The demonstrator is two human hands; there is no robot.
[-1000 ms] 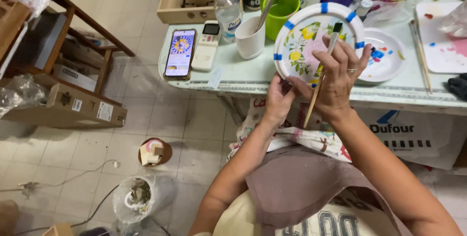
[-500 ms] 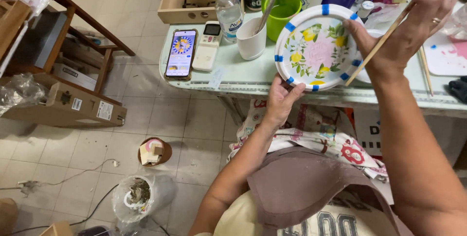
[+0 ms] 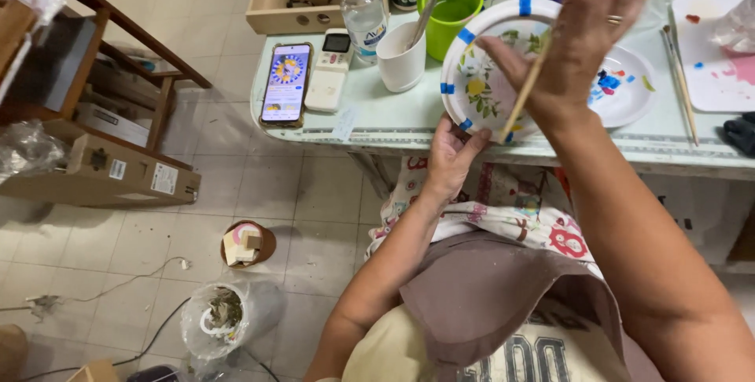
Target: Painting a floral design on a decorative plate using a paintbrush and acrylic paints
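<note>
Left hand (image 3: 452,154) gripped the near rim of the round white floral plate with blue rim marks (image 3: 484,75), right hand (image 3: 586,28) above it pinching a thin wooden-handled brush (image 3: 525,91), mid-painting; next stroke likely needed a steady tip.

Phone (image 3: 286,84): on the bench's left end, screen lit, showing a round yellow-and-purple motif on white. Remote control (image 3: 330,71): white, just right of the phone, small grey display at its far end. Clear bottle (image 3: 364,12): far of the remote, with a pale label. Cardboard box (image 3: 106,173): long, brown, on the floor at left, two white stickers on its side
</note>
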